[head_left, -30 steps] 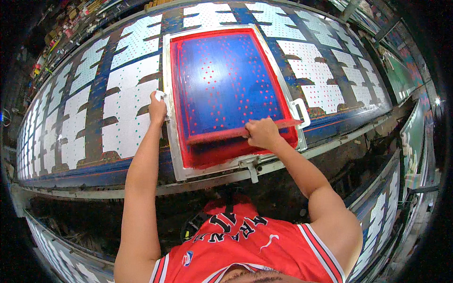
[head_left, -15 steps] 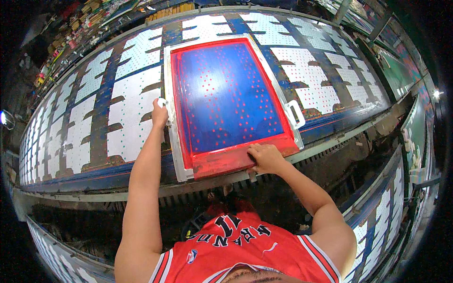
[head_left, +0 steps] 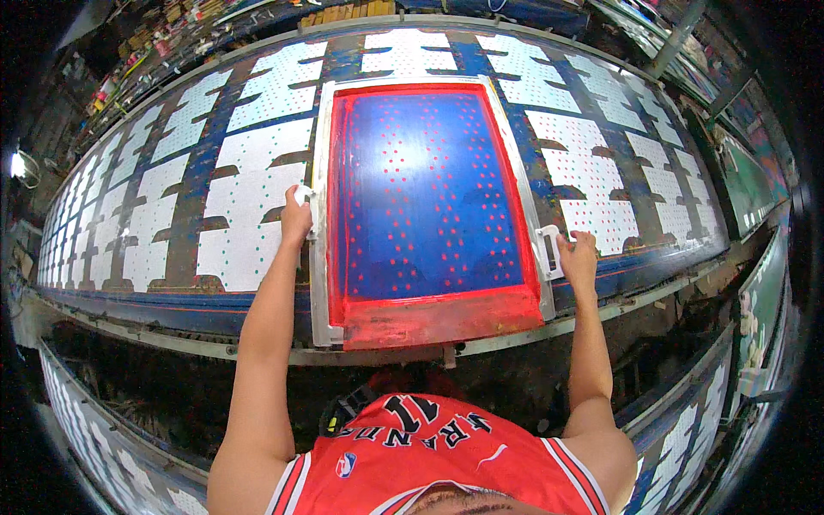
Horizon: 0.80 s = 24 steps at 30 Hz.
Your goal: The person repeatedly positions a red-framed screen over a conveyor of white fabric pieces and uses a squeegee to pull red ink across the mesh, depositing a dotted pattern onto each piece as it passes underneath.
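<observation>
A silk-screen frame (head_left: 506, 163) lies on the long printing table, with a blue mesh dotted in red and red borders inside a pale metal rim. Red ink covers its near end (head_left: 446, 322). My left hand (head_left: 297, 215) is closed round the white handle (head_left: 301, 195) on the frame's left side. Beside the white handle (head_left: 552, 253) on the right side is my right hand (head_left: 581, 262), its thumb at the handle's outer edge and its fingers apart. Whether it touches the handle is hard to tell.
White cut pieces (head_left: 257, 172) with green dots lie in rows on the table to the left. Red-dotted pieces (head_left: 588, 180) lie to the right. A metal rail (head_left: 215, 348) runs along the near edge. Another table with white pieces (head_left: 86, 429) stands behind at lower left.
My right hand has left the frame's red near end and moved right, up to the right handle. The left hand still grips its handle. The view has turned slightly.
</observation>
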Motion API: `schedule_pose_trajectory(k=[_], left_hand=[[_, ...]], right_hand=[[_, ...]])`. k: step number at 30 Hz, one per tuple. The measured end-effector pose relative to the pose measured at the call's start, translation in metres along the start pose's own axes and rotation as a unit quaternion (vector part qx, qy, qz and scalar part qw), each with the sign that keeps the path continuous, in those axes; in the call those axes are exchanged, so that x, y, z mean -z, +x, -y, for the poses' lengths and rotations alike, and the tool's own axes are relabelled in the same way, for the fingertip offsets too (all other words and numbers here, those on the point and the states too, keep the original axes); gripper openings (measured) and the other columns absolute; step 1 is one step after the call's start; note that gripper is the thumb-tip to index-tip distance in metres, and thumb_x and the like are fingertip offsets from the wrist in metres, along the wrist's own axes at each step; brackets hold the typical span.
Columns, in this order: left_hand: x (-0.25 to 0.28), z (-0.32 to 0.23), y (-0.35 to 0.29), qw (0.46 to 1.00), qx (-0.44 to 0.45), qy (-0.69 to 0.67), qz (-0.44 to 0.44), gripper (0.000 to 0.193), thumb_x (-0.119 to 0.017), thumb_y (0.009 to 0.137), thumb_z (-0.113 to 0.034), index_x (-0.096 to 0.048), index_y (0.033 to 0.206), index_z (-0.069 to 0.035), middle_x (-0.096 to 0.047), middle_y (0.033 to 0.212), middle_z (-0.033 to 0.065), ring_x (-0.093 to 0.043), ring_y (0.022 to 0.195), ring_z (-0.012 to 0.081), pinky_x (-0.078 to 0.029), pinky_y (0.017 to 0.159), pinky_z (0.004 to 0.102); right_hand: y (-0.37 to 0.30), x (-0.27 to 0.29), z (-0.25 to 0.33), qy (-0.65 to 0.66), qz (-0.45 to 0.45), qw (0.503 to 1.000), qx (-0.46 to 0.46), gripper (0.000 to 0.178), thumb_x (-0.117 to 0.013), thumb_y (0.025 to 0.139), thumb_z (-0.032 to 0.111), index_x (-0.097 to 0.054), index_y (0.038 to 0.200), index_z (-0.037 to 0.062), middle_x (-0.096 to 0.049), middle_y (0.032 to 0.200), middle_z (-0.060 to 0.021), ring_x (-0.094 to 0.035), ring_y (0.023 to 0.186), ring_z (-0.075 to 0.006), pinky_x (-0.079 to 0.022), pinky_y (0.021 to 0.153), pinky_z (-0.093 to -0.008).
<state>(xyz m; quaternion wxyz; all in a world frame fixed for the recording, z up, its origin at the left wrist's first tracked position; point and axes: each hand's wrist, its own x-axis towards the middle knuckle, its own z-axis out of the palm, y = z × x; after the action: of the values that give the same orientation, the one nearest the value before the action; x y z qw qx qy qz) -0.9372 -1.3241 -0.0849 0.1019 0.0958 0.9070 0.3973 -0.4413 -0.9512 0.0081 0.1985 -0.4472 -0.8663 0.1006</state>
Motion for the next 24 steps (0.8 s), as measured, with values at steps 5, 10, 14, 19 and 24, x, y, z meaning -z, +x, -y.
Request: schedule_pose_trajectory(k=[5,10,14,19,24], left_hand=[[0.006,-0.014,-0.007,0.999,0.004,-0.039,-0.009,0.06,-0.052,0.088,-0.007,-0.043,0.146,-0.018,-0.07,0.101,0.0244,-0.07,0.068,0.0308,-0.055,0.06,0.0421],[0.024,-0.043,-0.013,0.994,0.01,-0.105,-0.008,0.055,-0.061,0.089,-0.007,-0.05,0.142,-0.014,-0.067,0.091,0.012,-0.058,0.057,0.0177,-0.049,0.049,0.0339],[0.045,-0.064,-0.011,0.989,-0.062,-0.125,-0.043,0.052,-0.063,0.088,-0.004,-0.056,0.139,-0.011,-0.067,0.088,0.0092,-0.058,0.057,0.0156,-0.048,0.048,0.0331],[0.09,-0.066,0.006,0.989,-0.047,-0.132,-0.038,0.05,-0.062,0.085,-0.004,-0.059,0.135,-0.005,-0.072,0.098,0.0201,-0.068,0.067,0.0236,-0.054,0.06,0.0385],[0.166,-0.031,0.043,0.985,-0.084,-0.136,-0.066,0.049,-0.066,0.085,-0.002,-0.061,0.134,-0.004,-0.072,0.101,0.018,-0.067,0.064,0.0224,-0.054,0.056,0.0354]], right_hand=[[0.017,-0.041,-0.039,0.213,0.131,0.961,-0.115,0.053,-0.062,0.098,0.047,-0.067,0.108,-0.0047,-0.071,0.088,-0.0146,-0.07,0.075,-0.0252,-0.054,0.069,-0.038],[0.023,-0.059,-0.052,0.218,0.179,0.946,-0.161,0.057,-0.06,0.1,0.05,-0.066,0.105,-0.0059,-0.066,0.073,-0.0069,-0.06,0.055,-0.0145,-0.048,0.052,-0.0332],[0.029,-0.051,-0.035,0.179,0.166,0.945,-0.218,0.061,-0.062,0.094,0.06,-0.067,0.084,-0.0009,-0.068,0.071,-0.0092,-0.065,0.06,-0.0189,-0.05,0.055,-0.0363],[0.022,-0.016,0.025,0.243,0.133,0.942,-0.19,0.057,-0.064,0.095,0.056,-0.064,0.087,0.0005,-0.06,0.068,-0.0032,-0.057,0.056,-0.0117,-0.045,0.051,-0.0296],[0.002,-0.011,0.112,0.312,0.143,0.927,-0.15,0.061,-0.063,0.095,0.058,-0.065,0.098,-0.0024,-0.06,0.074,-0.0037,-0.057,0.055,-0.0106,-0.045,0.049,-0.0273]])
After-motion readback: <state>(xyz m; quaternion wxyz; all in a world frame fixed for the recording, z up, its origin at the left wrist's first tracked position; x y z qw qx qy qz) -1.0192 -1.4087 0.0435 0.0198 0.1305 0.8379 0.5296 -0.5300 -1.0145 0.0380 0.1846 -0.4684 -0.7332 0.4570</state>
